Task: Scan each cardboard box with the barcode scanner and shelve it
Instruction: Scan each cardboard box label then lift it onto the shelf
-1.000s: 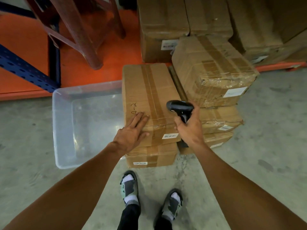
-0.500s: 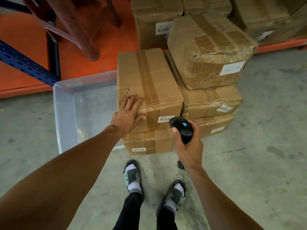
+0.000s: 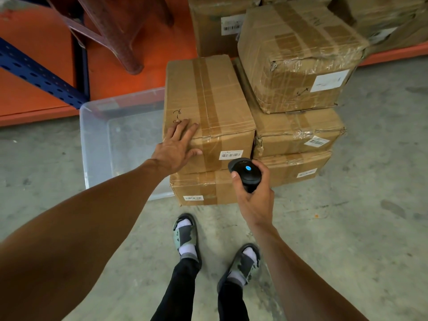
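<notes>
Cardboard box (image 3: 208,112) sits on top of a 2-high stack on the concrete floor (image 3: 347,228), taped along its length, white barcode label (image 3: 231,155) on the near face. Left hand (image 3: 176,147) lies flat on the box's near left corner, fingers straight, thumb down the front face, gripping nothing. Right hand (image 3: 253,195) is wrapped around the black barcode scanner (image 3: 246,173), blue light lit on top, its head just below and beside the label. 3 more boxes stacked immediately right, touching. Clear plastic bin (image 3: 97,140) on the floor to the left of the stack. Orange shelf (image 3: 46,66) behind, holding further boxes.
</notes>
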